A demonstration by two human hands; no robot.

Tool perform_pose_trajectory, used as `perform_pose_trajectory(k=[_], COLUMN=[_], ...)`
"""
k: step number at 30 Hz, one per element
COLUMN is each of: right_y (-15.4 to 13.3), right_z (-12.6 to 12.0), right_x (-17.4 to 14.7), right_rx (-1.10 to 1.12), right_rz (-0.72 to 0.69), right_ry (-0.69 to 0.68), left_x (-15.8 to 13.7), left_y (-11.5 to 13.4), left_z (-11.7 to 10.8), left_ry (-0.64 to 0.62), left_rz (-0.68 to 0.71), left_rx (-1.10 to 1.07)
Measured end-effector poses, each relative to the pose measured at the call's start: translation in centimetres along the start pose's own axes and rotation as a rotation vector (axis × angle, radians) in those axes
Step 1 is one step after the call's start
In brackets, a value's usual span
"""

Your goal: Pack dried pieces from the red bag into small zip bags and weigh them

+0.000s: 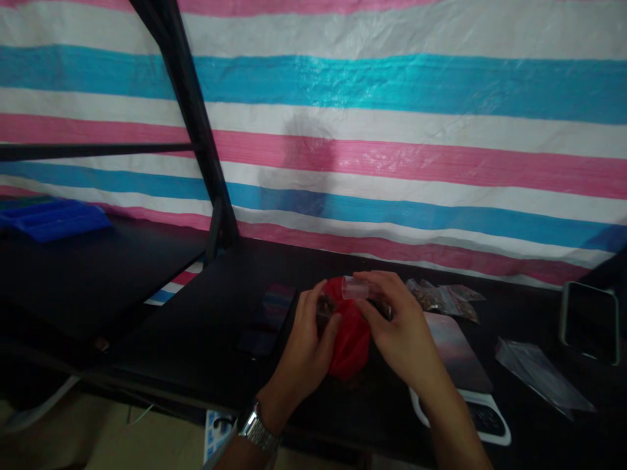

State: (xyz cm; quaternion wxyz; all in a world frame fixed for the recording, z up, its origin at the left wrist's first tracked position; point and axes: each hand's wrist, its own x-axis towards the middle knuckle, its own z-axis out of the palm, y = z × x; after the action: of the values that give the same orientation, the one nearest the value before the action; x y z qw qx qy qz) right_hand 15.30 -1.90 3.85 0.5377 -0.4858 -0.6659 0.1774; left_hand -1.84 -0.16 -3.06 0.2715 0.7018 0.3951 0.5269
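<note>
A red plastic bag (350, 343) sits on the black table between my two hands. My left hand (308, 343), with a metal watch at its wrist, is closed around the bag's left side. Something dark brown shows by its fingers, too dim to name. My right hand (401, 326) grips a small clear plastic cup (355, 288), tilted on its side over the top of the red bag. The cup's contents, if any, cannot be made out. Just right of that hand lie small clear bags with brown bits (441, 298).
A white digital scale (458, 356) lies under my right forearm. Clear flat plastic bags (541, 375) and a phone (590, 323) are further right. A dark flat device (267, 320) lies left. A black frame post (196, 124) and blue tray (61, 219) stand beyond.
</note>
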Motion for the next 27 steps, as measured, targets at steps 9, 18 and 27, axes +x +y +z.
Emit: perform_pose_trajectory(k=[9, 18, 27], right_y=[1.4, 2.0, 2.3], right_z=[-2.2, 1.5, 1.5], right_x=[-1.6, -2.5, -2.7], right_rx=[0.237, -0.147, -0.193], right_rz=[0.31, 0.139, 0.074], right_ry=[-0.427, -0.347, -0.2], left_x=[0.3, 1.0, 1.3], left_y=[1.1, -0.7, -0.9], left_z=[-0.5, 0.7, 0.6], left_ry=[0.218, 0.168, 0.191], left_rz=[-0.056, -0.234, -0.319], left_rx=[0.059, -0.136, -0.135])
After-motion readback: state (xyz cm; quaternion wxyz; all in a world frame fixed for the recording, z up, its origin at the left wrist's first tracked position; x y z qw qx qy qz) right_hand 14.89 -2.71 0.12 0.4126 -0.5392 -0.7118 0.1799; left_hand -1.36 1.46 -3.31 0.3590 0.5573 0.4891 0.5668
